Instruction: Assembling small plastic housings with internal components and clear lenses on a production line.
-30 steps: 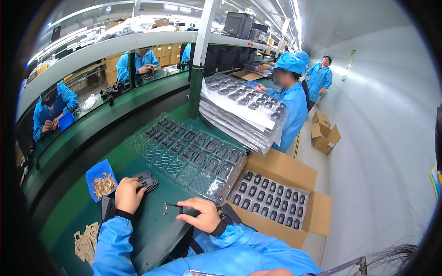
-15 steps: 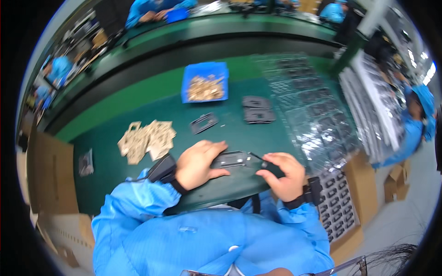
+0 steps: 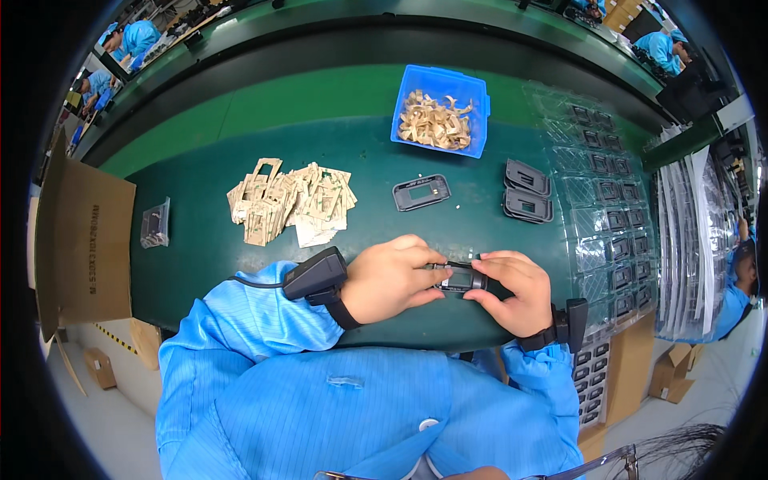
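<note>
A small dark plastic housing (image 3: 460, 279) with a rectangular window lies between my hands near the table's front edge. The fingers of my left hand (image 3: 394, 280) press together on its left end and hide part of it. Around its right end, the thumb and fingers of my right hand (image 3: 516, 292) are closed. Just beyond them lies a similar grey housing (image 3: 422, 193), flat on the green mat, with tiny light bits beside it. Further right, several dark housings (image 3: 528, 192) are stacked in two overlapping piles.
Paper-backed adhesive frames (image 3: 292, 204) form a pile at the left. A blue bin (image 3: 485, 120) holds curled tan strips. Clear plastic trays (image 3: 608, 232) with dark parts line the right side. An open cardboard box (image 3: 92, 240) and a small clear bag (image 3: 155, 222) are at far left.
My view has turned, so the table items appear further right. My right hand, earlier apart from the housing with a small dark piece at its fingertips, is now closed on the housing's right end.
</note>
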{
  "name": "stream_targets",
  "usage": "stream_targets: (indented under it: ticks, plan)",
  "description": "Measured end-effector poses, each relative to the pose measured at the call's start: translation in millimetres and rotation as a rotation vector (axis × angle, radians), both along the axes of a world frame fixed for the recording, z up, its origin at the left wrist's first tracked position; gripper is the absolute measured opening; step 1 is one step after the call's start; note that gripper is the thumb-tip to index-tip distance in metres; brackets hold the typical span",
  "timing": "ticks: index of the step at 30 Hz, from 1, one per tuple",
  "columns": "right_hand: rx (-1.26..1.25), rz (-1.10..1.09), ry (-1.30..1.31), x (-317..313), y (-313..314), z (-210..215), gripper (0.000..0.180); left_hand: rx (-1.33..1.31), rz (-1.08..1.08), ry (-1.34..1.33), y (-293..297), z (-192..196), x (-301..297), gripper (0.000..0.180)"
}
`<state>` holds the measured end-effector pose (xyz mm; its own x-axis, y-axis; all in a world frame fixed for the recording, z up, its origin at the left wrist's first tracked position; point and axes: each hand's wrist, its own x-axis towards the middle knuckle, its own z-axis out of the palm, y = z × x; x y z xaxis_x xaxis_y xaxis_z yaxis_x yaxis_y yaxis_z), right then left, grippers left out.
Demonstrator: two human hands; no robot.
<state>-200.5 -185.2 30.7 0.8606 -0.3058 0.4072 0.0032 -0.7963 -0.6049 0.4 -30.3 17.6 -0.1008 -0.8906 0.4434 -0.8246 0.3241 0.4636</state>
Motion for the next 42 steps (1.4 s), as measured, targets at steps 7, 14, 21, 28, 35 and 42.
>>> stream_targets:
  ticks: [7,14,21,28,35,42]
  plan:
    - [0.007,-0.012,0.033,-0.6,-2.9,0.4,0.045,0.081,0.001,-0.035,-2.5,3.3,0.1,0.035]
    - [0.007,-0.021,0.038,0.8,-4.0,1.0,0.047,0.136,0.008,-0.273,0.7,12.3,-7.4,0.036]
    - [0.035,-0.005,0.067,-1.3,-3.9,1.4,0.050,0.041,-0.011,-0.067,-2.3,9.2,4.1,0.030]
    - [0.074,0.011,0.081,-1.7,-3.9,2.7,0.045,0.083,-0.099,-0.050,-11.9,11.3,2.4,0.021]
    - [0.247,-0.401,0.086,-4.4,7.7,-3.0,0.039,0.057,0.060,0.107,-15.6,17.1,-21.5,0.027]
    - [0.780,-0.527,-0.056,2.0,50.7,-10.9,0.043,0.137,0.351,0.306,-19.2,11.2,-24.1,0.029]
